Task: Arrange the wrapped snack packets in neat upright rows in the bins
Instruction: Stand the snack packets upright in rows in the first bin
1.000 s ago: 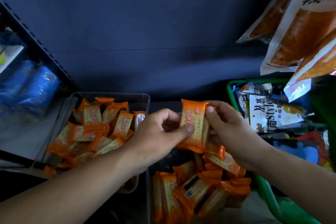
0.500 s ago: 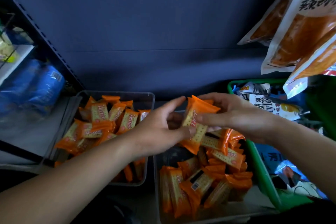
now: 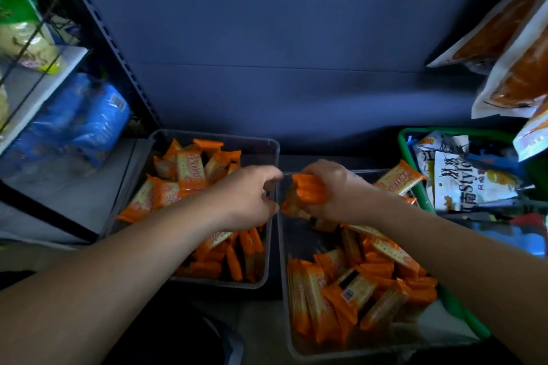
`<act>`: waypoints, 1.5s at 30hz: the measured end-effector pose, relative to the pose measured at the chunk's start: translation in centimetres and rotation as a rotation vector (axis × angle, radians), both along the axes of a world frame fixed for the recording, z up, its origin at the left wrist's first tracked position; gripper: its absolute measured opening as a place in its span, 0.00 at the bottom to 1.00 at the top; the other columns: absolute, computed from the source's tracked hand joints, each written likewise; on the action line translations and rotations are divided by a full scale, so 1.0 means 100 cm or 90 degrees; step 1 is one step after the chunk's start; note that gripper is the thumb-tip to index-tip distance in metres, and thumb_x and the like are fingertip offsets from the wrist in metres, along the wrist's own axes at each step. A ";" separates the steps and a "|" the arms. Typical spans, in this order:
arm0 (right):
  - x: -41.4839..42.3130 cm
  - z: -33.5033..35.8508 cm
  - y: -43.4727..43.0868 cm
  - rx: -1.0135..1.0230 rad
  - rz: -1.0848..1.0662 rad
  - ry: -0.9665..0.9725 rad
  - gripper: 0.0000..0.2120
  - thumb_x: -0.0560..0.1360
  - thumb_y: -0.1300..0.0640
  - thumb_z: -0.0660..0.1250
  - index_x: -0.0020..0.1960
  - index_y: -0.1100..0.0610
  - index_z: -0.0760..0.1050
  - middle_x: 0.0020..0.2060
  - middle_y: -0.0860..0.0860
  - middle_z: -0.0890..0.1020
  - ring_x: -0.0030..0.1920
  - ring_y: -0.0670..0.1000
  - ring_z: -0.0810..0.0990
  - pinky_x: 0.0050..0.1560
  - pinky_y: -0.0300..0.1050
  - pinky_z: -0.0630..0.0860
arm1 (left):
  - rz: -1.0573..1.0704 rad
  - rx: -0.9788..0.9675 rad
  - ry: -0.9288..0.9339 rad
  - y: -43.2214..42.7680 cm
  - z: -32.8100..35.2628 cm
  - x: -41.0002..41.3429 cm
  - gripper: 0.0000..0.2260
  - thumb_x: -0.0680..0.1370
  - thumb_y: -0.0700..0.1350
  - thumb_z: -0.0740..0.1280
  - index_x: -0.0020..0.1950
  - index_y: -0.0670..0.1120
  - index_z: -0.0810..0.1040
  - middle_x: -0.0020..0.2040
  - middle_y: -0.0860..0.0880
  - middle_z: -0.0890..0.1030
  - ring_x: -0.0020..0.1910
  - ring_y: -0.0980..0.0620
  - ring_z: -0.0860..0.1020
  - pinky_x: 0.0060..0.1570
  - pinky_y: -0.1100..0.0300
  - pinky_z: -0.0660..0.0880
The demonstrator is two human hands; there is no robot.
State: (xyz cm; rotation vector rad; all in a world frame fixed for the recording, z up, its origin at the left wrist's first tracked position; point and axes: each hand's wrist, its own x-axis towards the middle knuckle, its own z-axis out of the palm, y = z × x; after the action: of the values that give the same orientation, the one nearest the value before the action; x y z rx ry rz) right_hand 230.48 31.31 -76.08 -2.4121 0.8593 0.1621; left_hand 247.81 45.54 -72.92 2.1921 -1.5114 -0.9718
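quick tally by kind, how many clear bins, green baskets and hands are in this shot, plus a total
clear bins: 2, the left bin and the right bin
green basket: 1
hands: 2, the left hand and the right hand, which grips orange packets
total: 5
The orange packets are too heaped to count, so they are left out.

The left hand (image 3: 246,198) and right hand (image 3: 338,191) are bare, the forearms (image 3: 133,270) seemingly bare too, though dimly lit.

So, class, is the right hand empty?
No, the right hand grips a bunch of orange packets above the right bin.
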 end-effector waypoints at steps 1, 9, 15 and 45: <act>0.006 -0.009 -0.002 -0.031 0.023 0.036 0.34 0.68 0.42 0.78 0.71 0.44 0.69 0.63 0.46 0.74 0.65 0.51 0.74 0.67 0.55 0.75 | -0.014 0.010 -0.004 0.001 -0.002 0.001 0.23 0.78 0.47 0.73 0.73 0.57 0.75 0.65 0.55 0.80 0.62 0.54 0.79 0.63 0.52 0.79; 0.016 -0.054 0.009 -0.217 0.109 0.149 0.35 0.75 0.38 0.71 0.78 0.44 0.63 0.72 0.48 0.73 0.73 0.53 0.65 0.76 0.52 0.62 | -0.007 0.030 0.018 0.003 -0.012 0.000 0.26 0.79 0.46 0.73 0.76 0.56 0.72 0.66 0.54 0.79 0.63 0.53 0.79 0.64 0.52 0.78; 0.009 -0.066 0.018 -0.352 0.118 0.155 0.38 0.78 0.45 0.71 0.81 0.50 0.57 0.74 0.52 0.69 0.73 0.56 0.67 0.72 0.53 0.65 | -0.053 0.047 -0.047 0.000 -0.014 -0.011 0.23 0.81 0.48 0.72 0.76 0.55 0.73 0.69 0.53 0.77 0.66 0.53 0.77 0.63 0.56 0.77; -0.109 0.042 -0.005 -0.053 -0.066 0.074 0.11 0.76 0.41 0.71 0.56 0.43 0.81 0.45 0.40 0.82 0.50 0.45 0.81 0.54 0.49 0.81 | -0.300 -0.008 -0.518 -0.078 -0.073 -0.049 0.09 0.82 0.51 0.66 0.61 0.53 0.80 0.57 0.52 0.81 0.62 0.48 0.75 0.65 0.46 0.61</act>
State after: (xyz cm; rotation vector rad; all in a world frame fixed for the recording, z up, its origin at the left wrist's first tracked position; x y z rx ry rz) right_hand 219.54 30.81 -71.91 -2.4474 1.0608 0.2331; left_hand 242.86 37.73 -80.17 2.4031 -2.4417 -0.1169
